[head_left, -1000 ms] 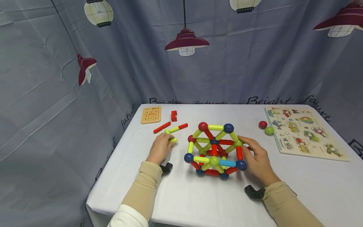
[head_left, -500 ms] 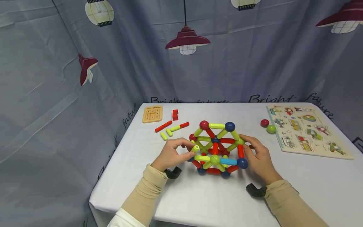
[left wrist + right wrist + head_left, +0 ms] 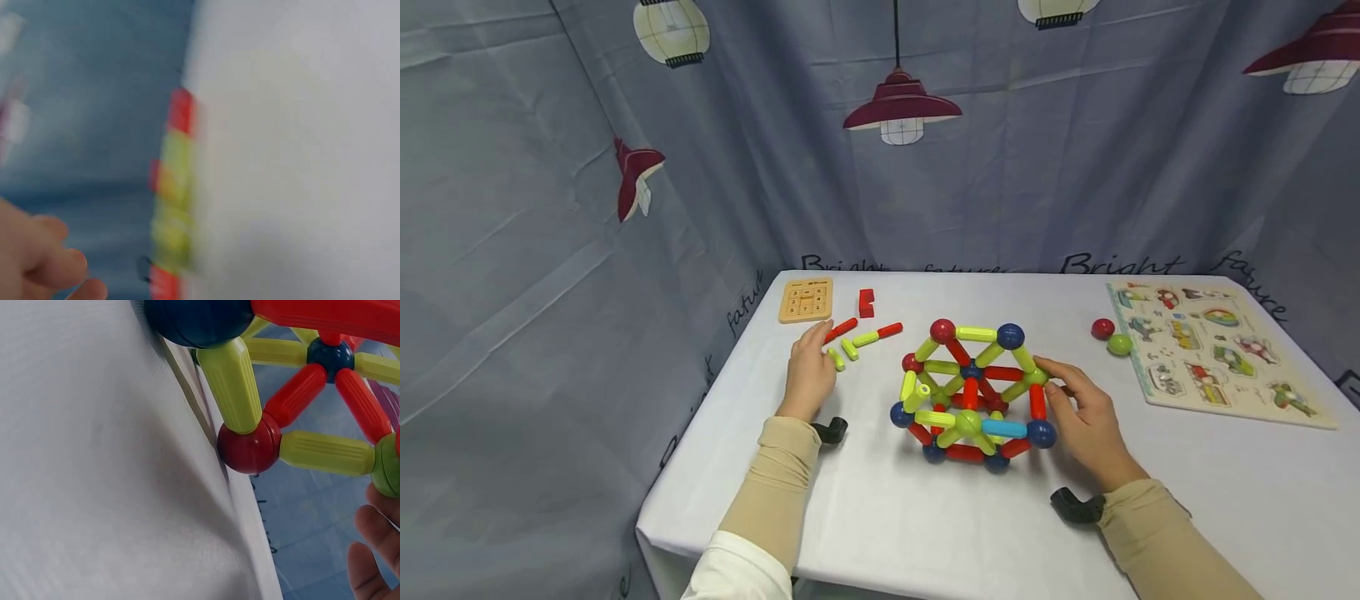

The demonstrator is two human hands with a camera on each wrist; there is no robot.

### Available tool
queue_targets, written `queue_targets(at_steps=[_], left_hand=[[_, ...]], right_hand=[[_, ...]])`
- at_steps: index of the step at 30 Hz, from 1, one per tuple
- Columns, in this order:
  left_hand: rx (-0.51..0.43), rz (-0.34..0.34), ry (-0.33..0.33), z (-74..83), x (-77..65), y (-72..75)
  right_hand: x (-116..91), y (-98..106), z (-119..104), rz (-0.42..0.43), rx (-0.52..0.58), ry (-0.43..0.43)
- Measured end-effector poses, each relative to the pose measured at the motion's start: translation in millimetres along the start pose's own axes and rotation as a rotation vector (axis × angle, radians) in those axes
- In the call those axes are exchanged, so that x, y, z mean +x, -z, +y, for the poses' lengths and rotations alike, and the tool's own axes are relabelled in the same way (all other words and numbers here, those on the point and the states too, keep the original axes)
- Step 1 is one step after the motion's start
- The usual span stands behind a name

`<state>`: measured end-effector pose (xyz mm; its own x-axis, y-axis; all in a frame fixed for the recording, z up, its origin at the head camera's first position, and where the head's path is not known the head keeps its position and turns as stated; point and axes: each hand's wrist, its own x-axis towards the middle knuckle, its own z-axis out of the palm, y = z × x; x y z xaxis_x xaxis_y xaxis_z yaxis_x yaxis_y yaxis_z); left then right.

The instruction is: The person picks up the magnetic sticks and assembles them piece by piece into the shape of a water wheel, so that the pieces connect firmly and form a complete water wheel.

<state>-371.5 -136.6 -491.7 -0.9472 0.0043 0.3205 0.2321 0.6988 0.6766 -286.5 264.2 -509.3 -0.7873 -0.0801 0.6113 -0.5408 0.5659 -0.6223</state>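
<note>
A ball-and-stick magnetic structure (image 3: 970,423), built of red, yellow-green and blue pieces, stands mid-table. One yellow-green rod (image 3: 917,398) tilts up from its front-left blue ball (image 3: 901,415), the rod's upper end free. My left hand (image 3: 808,375) is over the table's left side, fingers extended beside a red rod (image 3: 841,330) and a short yellow-green rod (image 3: 836,359). The left wrist view is blurred but shows loosely bent fingers (image 3: 62,265) with nothing between them. My right hand (image 3: 1086,425) touches the structure's right green ball (image 3: 389,464) with relaxed fingertips.
Behind the left hand lie a wooden number puzzle (image 3: 806,300) and a red block (image 3: 867,303). Another yellow-green rod (image 3: 849,349) and a joined green-red rod (image 3: 877,334) are nearby. At right are a red ball (image 3: 1102,328), a green ball (image 3: 1120,345) and a picture puzzle board (image 3: 1217,358).
My left hand picked up a yellow-green rod and brought it to the structure's front-left ball. It let go there and moved back left to the loose rods. The right hand stayed put.
</note>
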Motion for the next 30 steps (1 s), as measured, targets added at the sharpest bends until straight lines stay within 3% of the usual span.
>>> queue_targets(at_steps=[2, 5, 14, 16, 19, 21, 23, 25, 27, 30], left_hand=[[0.218, -0.128, 0.062, -11.0, 5.1, -7.0], [0.348, -0.253, 0.058, -17.3, 3.5, -14.0], [0.321, -0.17, 0.013, -17.2, -7.9, -15.0], [0.31, -0.126, -0.015, -15.9, -8.9, -14.7], [0.142, 0.063, -0.057, -2.8, -12.3, -9.3], [-0.072, 0.204, -0.109, 16.7, -17.4, -3.0], [-0.297, 0.274, -0.194, 41.9, -24.9, 3.7], [-0.448, 0.232, -0.277, 68.0, -35.2, 8.4], [-0.533, 0.108, -0.341, 89.4, -44.9, 8.8], [-0.578, -0.099, -0.386, 107.7, -54.4, 2.3]], right_hand=[[-1, 2, -1, 0.005, -0.008, -0.003], [-3, 2, -2, 0.005, -0.007, -0.006], [-2, 2, -5, -0.016, -0.01, -0.026], [-3, 2, -5, -0.019, -0.015, -0.032], [-4, 1, -6, -0.03, -0.017, -0.041], [-5, 0, -6, -0.035, -0.019, -0.04], [-4, 1, -5, -0.038, -0.017, -0.039], [-3, 1, -4, -0.037, -0.016, -0.037], [-2, 2, -4, -0.032, -0.019, -0.035], [-2, 2, -3, -0.024, -0.018, -0.039]])
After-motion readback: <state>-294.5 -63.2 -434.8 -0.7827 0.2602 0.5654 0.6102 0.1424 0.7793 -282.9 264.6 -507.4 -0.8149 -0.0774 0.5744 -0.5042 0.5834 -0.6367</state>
